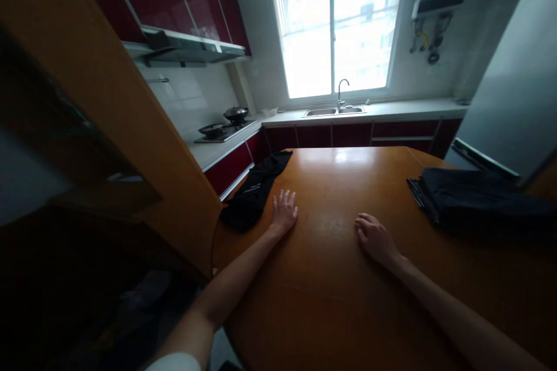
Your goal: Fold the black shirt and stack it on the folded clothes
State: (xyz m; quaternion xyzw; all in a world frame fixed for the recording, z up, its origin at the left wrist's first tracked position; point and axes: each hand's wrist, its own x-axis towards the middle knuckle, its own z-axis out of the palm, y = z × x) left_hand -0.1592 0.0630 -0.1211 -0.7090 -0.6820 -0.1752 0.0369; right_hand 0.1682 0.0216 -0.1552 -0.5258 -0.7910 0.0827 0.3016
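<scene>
My left hand (pixel 284 212) lies palm down on the wooden table (pixel 331 278), fingers spread and holding nothing. Just to its left is a crumpled black garment (pixel 256 191) with a small pale stripe, draped along the table's left edge; the hand is apart from it. My right hand (pixel 375 237) rests on the tabletop too, its fingers loosely bent and nothing visible in them. Further right, beyond that hand, sits a stack of folded dark clothes (pixel 474 200), with several layers showing at its left end.
A wooden cabinet (pixel 174 168) stands close on the left. Behind the table run a counter with a double sink (pixel 321 112) and a stove (pixel 226 130) bearing a wok (pixel 235 114) and a pan (pixel 211 130). A fridge (pixel 513 81) stands at the right.
</scene>
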